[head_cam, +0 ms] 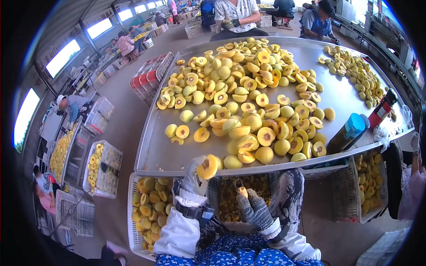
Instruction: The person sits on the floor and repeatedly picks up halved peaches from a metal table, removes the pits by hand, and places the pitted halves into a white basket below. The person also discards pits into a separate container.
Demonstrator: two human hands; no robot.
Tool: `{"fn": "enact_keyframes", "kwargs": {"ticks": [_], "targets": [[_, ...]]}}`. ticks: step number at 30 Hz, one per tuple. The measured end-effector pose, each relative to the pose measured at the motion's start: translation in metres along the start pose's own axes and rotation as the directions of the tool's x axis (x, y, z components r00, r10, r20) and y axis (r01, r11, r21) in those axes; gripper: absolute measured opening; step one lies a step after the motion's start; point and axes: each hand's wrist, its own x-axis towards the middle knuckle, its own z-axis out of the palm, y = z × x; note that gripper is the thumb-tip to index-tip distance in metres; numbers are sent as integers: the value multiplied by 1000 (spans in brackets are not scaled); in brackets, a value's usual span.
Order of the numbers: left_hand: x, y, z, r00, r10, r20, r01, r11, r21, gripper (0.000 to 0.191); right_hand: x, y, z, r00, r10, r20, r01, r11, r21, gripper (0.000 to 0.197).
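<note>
My left hand [195, 176], in a pale, thin glove, holds a halved yellow peach [208, 167] at the front edge of the steel table [154, 149]. The fruit's cut face is turned up toward me. My right hand [254, 207] wears a grey knitted glove and grips a small pitting tool [239, 183] with a metal loop at its tip. That hand is above a crate [213, 191] between my knees, which holds brown and orange pits and scraps. Piled across the table are many peach halves [254, 123], several with the stone still in the flesh.
A white crate [131, 212] of peach halves stands by my left leg, another crate [342, 196] to the right. A blue-lidded bottle [349, 131] and a red flask [382, 108] stand at the table's right. People sit across the table [238, 16] and at the right edge [412, 186].
</note>
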Motion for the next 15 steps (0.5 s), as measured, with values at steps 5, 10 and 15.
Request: {"fn": "enact_keyframes", "kwargs": {"ticks": [5, 10, 15], "targets": [[-58, 23, 16, 511, -763, 396, 458, -149, -877, 54, -2, -33, 4, 984, -118, 134, 151, 951, -270, 20], [-73, 27, 20, 557, -738, 381, 482, -87, -872, 61, -10, -36, 14, 975, -142, 173, 204, 886, -416, 27], [-82, 28, 24, 609, -728, 314, 482, 26, -876, 61, -20, -25, 18, 986, -42, 164, 123, 843, -523, 30]]}}
